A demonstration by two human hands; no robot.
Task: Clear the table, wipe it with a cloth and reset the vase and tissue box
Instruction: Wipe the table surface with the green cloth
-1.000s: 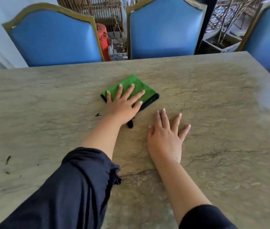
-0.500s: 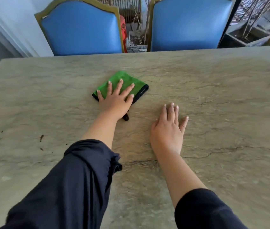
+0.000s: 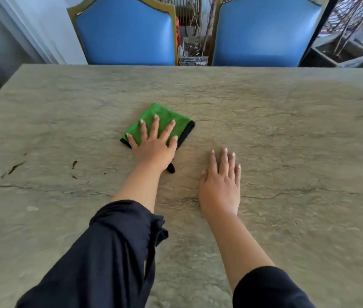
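Observation:
A folded green cloth [image 3: 162,116] with a black edge lies near the middle of the beige stone table [image 3: 287,141]. My left hand [image 3: 153,145] presses flat on the cloth, fingers spread and straight, covering its near half. To the right of it, my right hand [image 3: 220,181] rests flat on the bare tabletop with its fingers together. Neither a vase nor a tissue box is in view.
Two blue padded chairs with gold frames, one at the left [image 3: 124,32] and one at the right [image 3: 265,32], stand against the table's far edge. A few dark specks [image 3: 73,164] mark the tabletop at the left. A planter [image 3: 336,52] sits beyond the table at the far right.
My left hand has slid the cloth leftward across the table, and my view has turned left with it. My right hand stays flat on the table, its fingers drawn closer together.

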